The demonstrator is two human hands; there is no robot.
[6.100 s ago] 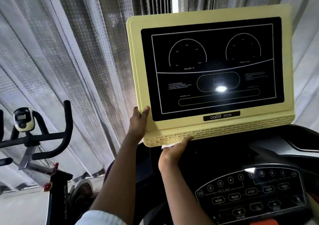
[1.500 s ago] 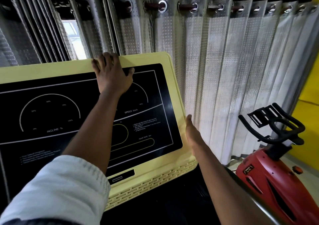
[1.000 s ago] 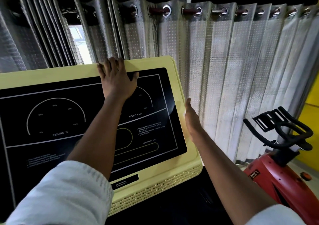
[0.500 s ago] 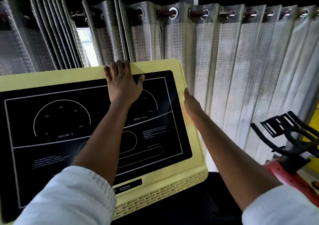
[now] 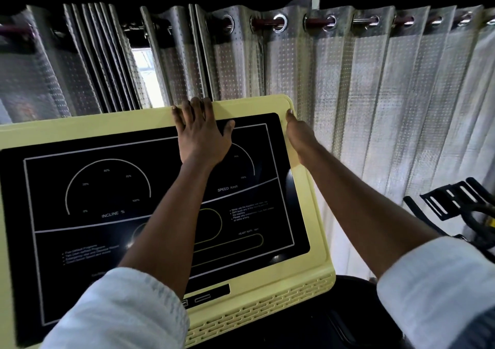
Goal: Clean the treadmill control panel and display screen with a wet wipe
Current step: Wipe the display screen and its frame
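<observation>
The treadmill display screen [image 5: 88, 244] is a black panel with white dial markings, set in a pale yellow frame [image 5: 317, 244]. My left hand [image 5: 201, 134] lies flat on the screen's upper right part, its fingertips reaching the frame's top edge. My right hand [image 5: 300, 137] is against the frame's right side, just below the top right corner, thumb up along the edge. Its fingers are hidden behind the frame. No wet wipe shows in the head view.
Silver eyelet curtains [image 5: 388, 113] hang close behind and to the right of the display. Black handlebars of an exercise bike [image 5: 455, 201] stand at the right edge. The dark treadmill console [image 5: 321, 322] lies below the yellow frame.
My right hand has slid up the frame's right side from near the bottom to just under the top corner. My left hand has stayed flat on the screen's top.
</observation>
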